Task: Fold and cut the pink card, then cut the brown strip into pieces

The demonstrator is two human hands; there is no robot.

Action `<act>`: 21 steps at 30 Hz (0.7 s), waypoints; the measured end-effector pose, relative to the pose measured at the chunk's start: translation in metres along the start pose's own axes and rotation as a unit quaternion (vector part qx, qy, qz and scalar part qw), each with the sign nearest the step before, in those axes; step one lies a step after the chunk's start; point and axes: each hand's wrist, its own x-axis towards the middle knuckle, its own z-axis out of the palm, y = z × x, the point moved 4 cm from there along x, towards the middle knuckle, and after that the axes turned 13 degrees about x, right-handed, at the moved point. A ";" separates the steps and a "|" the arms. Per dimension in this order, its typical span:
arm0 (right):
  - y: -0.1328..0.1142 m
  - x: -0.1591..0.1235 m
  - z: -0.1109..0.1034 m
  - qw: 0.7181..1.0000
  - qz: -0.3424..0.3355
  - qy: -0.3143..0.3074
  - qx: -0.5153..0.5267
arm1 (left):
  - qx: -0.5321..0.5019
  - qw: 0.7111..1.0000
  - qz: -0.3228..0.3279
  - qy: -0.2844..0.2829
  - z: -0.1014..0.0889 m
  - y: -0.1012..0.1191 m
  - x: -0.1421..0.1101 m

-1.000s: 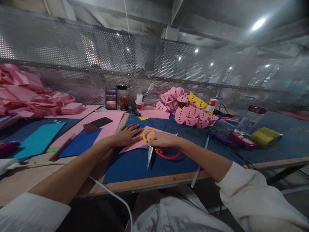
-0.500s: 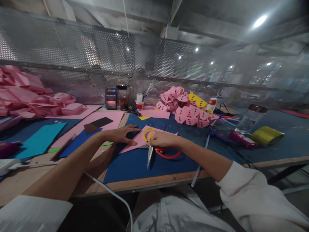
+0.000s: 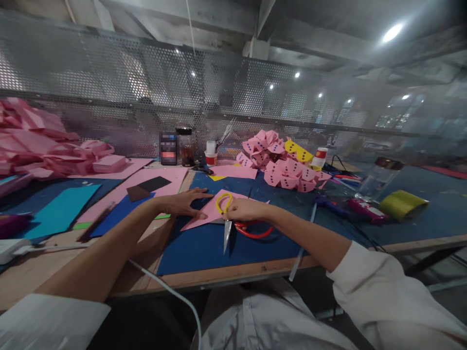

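My right hand (image 3: 246, 210) is closed around scissors (image 3: 226, 236). Their yellow finger loop shows at the left of the fist and the blade points down toward the table's front edge. A red handle (image 3: 255, 230) shows on the blue mat just below the fist; whether it belongs to the same scissors I cannot tell. Beneath the fist lies a flat, angular piece of pink paper (image 3: 211, 209), partly covered. With fingers spread, my left hand (image 3: 184, 201) rests at the paper's left edge, its thumb touching or very near it.
Folded pink paper pieces with dark dots (image 3: 292, 175) are heaped behind the right hand. More pink paper (image 3: 47, 141) piles up at the far left. Clear jar (image 3: 381, 179), yellow roll (image 3: 404, 204) and pink tool (image 3: 368, 210) stand or lie rightward. White cable (image 3: 171, 291) crosses the front edge.
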 end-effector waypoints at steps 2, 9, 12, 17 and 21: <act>0.000 0.000 0.000 1.000 0.000 -0.005 0.000 | 0.002 1.000 0.003 0.003 0.001 0.000 0.000; 0.001 0.002 0.000 1.000 0.007 -0.004 -0.025 | 0.005 1.000 0.014 0.013 0.004 -0.005 0.003; -0.002 0.001 0.001 1.000 0.004 -0.006 -0.026 | 0.001 1.000 0.014 0.014 0.005 -0.005 0.003; -0.003 0.000 0.003 1.000 0.005 -0.016 -0.022 | -0.003 1.000 0.011 0.011 0.003 -0.003 0.002; -0.003 0.001 0.003 1.000 0.004 -0.002 -0.019 | 0.002 1.000 0.017 0.014 0.004 -0.003 0.002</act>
